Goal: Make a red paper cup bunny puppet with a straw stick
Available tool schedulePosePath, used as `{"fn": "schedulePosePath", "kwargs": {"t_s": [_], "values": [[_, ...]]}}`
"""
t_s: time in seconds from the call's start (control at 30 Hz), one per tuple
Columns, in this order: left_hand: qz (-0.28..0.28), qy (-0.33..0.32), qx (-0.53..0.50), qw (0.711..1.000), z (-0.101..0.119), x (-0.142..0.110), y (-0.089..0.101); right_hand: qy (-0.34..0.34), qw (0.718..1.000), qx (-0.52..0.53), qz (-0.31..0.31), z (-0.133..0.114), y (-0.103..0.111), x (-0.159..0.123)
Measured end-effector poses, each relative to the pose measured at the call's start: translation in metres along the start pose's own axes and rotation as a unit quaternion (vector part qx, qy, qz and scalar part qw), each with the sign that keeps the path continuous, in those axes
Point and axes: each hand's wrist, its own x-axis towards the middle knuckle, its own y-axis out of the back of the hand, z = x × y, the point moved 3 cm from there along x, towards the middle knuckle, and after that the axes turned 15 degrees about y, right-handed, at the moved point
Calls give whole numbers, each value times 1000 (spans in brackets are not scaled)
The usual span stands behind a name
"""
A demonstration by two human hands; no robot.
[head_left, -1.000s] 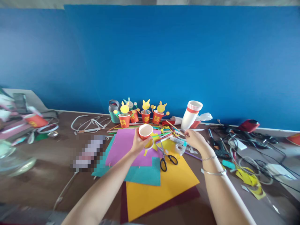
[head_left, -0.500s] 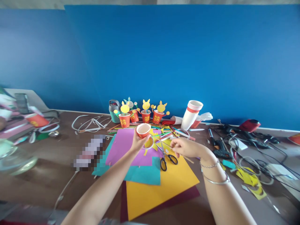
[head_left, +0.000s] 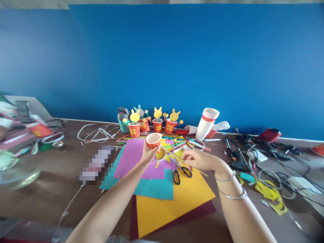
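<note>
My left hand [head_left: 147, 154] is closed round a small red paper cup [head_left: 154, 139], held upright above a purple paper sheet [head_left: 136, 158]. My right hand [head_left: 198, 159] pinches a thin straw-like stick [head_left: 174, 156] whose far end points at the cup's side. Below the hands lie black-handled scissors [head_left: 180, 172] on a yellow sheet [head_left: 172, 199]. A yellow cut-out with a tape ring [head_left: 161, 156] lies under the cup.
Several red cups with yellow animal toppers [head_left: 157, 123] stand at the back by a blue wall, beside a stack of white cups [head_left: 207, 124]. Loose coloured straws [head_left: 177, 140] lie behind the sheets. Cables and tools [head_left: 255, 155] crowd the right side; white cords [head_left: 96, 133] lie left.
My right hand left the pile of straws at the right and came in toward the cup with a thin stick pinched in it. The left hand kept the cup nearly still.
</note>
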Motion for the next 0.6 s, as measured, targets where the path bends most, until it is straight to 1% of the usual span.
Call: {"fn": "schedulePosePath", "kwargs": {"t_s": [0.2, 0.37, 0.5, 0.6], "values": [[-1, -9, 0, 1000, 3, -2, -1, -3, 1000, 11, -4, -1, 0, -1], [-23, -20, 6, 1000, 5, -5, -5, 7, 1000, 20, 3, -1, -1, 3], [-12, -45, 20, 999, 6, -8, -5, 9, 997, 70, -1, -1, -11, 13], [-35, -46, 35, 998, 3, -10, -5, 10, 994, 103, 23, -2, -19, 22]]}}
